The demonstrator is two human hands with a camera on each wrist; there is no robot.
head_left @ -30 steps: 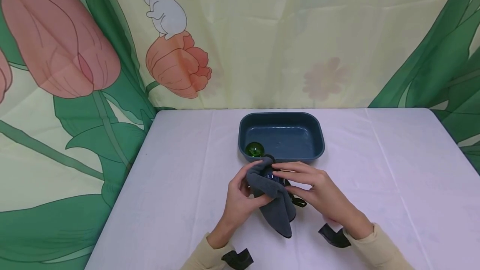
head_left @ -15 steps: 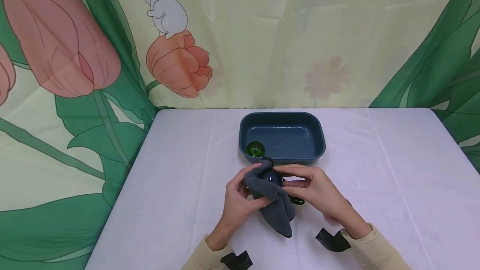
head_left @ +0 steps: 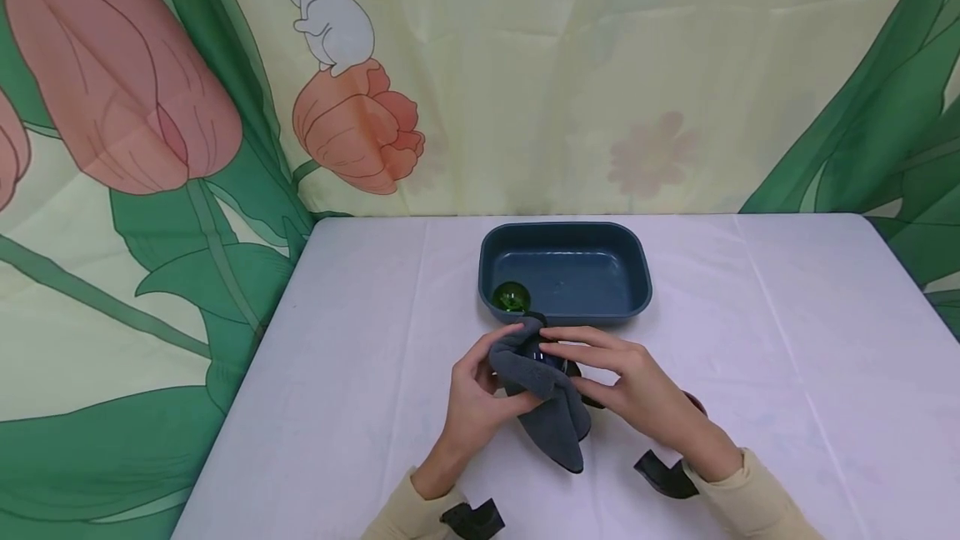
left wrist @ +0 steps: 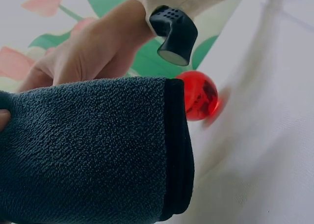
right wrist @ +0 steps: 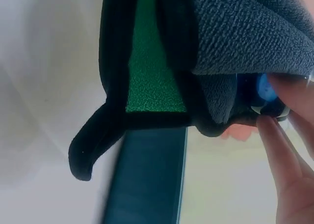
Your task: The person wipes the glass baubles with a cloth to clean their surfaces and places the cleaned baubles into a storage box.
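Observation:
A dark grey towel (head_left: 547, 407), terry-textured with a black edge, lies partly folded around a shiny blue ball (right wrist: 265, 89). My left hand (head_left: 480, 415) grips the towel from the left, thumb in front and fingers behind the fold. From the right, my right hand (head_left: 633, 386) holds the exposed side of the ball with its fingertips and thumb. The towel hides most of the ball, and its loose corner hangs down toward me. Both hands are just in front of the blue basin (head_left: 645, 273).
A clear green ball (head_left: 512, 297) sits in the basin's near left corner. On the white tablecloth (head_left: 337, 407), a red ball (left wrist: 198, 95) rests near my right wrist, which mostly covers it in the head view. Behind the table hangs a tulip-printed curtain (head_left: 525, 107).
My right fingers pull together on the ball half a second ago, then spread over it again. The left hand and towel stay nearly where they were.

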